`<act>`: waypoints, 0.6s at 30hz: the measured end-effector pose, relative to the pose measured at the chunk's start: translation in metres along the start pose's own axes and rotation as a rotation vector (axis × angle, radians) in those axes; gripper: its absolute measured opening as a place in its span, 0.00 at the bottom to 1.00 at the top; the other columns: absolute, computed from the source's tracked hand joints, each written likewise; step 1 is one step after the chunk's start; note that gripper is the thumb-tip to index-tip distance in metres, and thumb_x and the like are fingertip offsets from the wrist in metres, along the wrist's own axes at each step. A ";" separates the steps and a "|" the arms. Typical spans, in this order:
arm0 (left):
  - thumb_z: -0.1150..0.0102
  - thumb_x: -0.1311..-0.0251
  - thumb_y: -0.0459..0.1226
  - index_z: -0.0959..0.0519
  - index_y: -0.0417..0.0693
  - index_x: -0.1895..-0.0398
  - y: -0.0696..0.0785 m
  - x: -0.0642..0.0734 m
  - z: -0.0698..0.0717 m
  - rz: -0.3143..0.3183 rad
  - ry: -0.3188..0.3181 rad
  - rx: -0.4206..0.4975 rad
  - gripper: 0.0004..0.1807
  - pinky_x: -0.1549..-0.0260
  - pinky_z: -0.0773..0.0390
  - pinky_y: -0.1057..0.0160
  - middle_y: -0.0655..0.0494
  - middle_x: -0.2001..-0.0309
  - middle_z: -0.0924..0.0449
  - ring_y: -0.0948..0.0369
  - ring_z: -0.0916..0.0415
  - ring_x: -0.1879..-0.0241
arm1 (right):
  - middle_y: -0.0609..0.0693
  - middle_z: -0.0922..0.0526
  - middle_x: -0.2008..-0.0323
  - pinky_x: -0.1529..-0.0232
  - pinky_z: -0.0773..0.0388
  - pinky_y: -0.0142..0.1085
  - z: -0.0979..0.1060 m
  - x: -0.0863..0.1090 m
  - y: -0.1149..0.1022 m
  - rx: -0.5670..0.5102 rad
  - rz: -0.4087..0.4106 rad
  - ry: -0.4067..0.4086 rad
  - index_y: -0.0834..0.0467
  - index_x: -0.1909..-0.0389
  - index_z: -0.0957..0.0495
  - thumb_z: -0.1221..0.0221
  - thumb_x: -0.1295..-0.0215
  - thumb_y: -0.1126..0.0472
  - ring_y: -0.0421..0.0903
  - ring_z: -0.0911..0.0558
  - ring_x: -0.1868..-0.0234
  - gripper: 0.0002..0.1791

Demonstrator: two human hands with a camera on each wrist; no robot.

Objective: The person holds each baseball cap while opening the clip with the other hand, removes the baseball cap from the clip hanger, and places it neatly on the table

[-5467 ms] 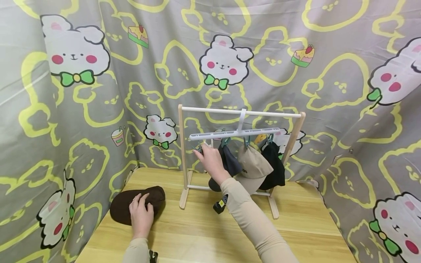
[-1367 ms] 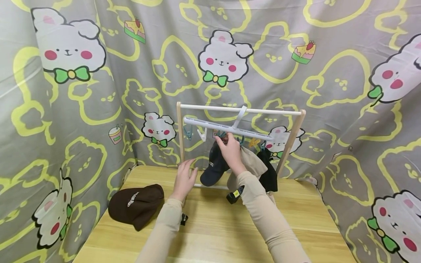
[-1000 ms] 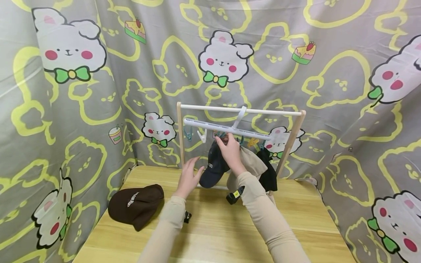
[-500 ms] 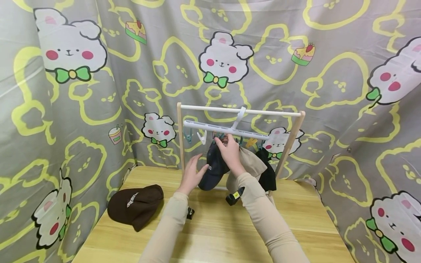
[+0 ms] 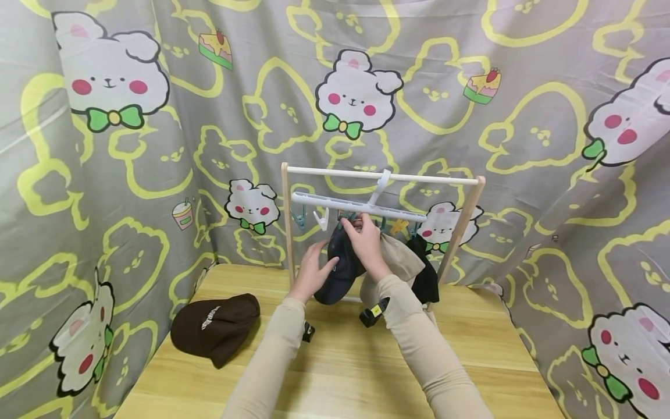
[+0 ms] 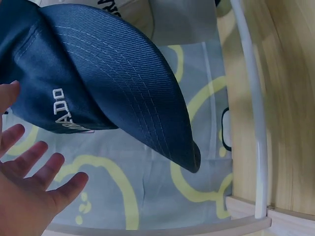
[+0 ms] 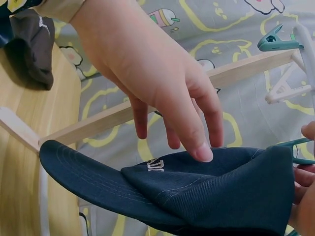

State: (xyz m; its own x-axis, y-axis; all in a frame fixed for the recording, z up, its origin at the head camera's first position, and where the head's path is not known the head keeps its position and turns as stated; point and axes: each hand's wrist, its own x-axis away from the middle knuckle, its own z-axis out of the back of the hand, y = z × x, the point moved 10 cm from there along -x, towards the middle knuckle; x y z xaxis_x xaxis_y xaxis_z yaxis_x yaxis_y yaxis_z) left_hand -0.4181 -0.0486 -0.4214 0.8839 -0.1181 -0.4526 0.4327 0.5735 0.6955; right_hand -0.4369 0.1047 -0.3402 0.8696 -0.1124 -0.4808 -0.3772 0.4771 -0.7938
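Observation:
A navy baseball cap [image 5: 342, 270] hangs brim down from a teal clip [image 7: 301, 147] under the white hanger [image 5: 361, 205]. At the top of this cap my right hand [image 5: 366, 244] pinches the clip, thumb on one side and fingers on the other. My left hand [image 5: 314, 270] is beside the cap's front with fingers spread, its thumb right at the crown in the right wrist view. A beige cap [image 5: 400, 259] and a black cap [image 5: 425, 273] hang farther right, partly hidden. On the table at left lies a brown cap [image 5: 214, 326] with white lettering.
The wooden rack [image 5: 288, 227] carries the hanger on its white top bar [image 5: 330, 173]. Toward the hanger's left end dangle a teal clip [image 5: 300, 216] and a white clip [image 5: 321, 219]. A yellow clip [image 5: 400, 226] hangs to the right. Behind stands a patterned curtain [image 5: 277, 105].
My left hand has left the brown cap and come right, up to the navy cap. My right hand has gone from the hanger's left end to the navy cap's clip. The hanger has swung.

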 end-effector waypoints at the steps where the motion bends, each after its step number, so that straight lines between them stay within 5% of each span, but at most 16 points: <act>1: 0.43 0.34 0.49 0.33 0.48 0.31 0.000 -0.001 -0.001 0.005 -0.005 -0.002 0.31 0.34 0.34 0.46 0.45 0.33 0.32 0.48 0.35 0.32 | 0.60 0.14 0.57 0.55 0.18 0.48 0.000 0.000 0.001 0.000 -0.001 -0.001 0.63 0.53 0.26 0.41 0.34 0.45 0.54 0.14 0.57 0.24; 18: 0.43 0.33 0.49 0.31 0.49 0.33 -0.005 -0.006 -0.008 0.030 -0.009 -0.015 0.28 0.36 0.31 0.47 0.46 0.34 0.32 0.48 0.33 0.34 | 0.60 0.13 0.60 0.54 0.18 0.47 -0.002 0.000 -0.003 -0.009 0.002 0.001 0.63 0.54 0.25 0.40 0.34 0.47 0.54 0.14 0.58 0.22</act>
State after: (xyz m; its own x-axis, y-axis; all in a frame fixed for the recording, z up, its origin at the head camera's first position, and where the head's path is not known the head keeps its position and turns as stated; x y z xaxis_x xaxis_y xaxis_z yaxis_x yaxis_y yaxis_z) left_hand -0.4270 -0.0438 -0.4266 0.8979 -0.1080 -0.4266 0.4036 0.5888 0.7003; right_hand -0.4361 0.1015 -0.3388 0.8685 -0.1128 -0.4827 -0.3816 0.4693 -0.7963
